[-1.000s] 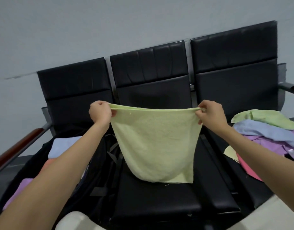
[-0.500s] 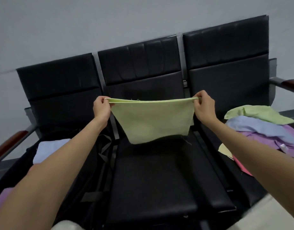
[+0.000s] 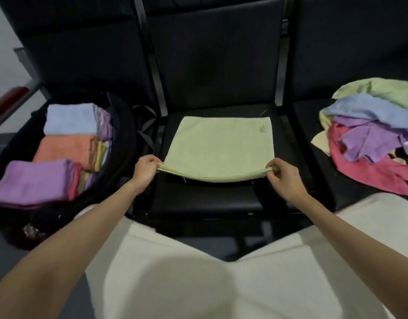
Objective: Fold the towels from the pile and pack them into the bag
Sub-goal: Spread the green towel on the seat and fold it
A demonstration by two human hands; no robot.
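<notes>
Left hand (image 3: 145,168) and right hand (image 3: 281,173) each pinching green towel's (image 3: 219,147) near corners, bare seat (image 3: 205,201) beneath.

Green towel (image 3: 219,148) lowered from mid-air onto middle seat (image 3: 205,203); apparently flat; near edge raised.

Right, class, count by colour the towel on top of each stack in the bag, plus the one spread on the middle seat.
1 blue towel, top of a stack in the bag
1 orange towel, top of a stack
1 purple towel, top of a stack
1 green towel, on the seat, near corners pinched by the left hand and right hand
Total: 4
</notes>
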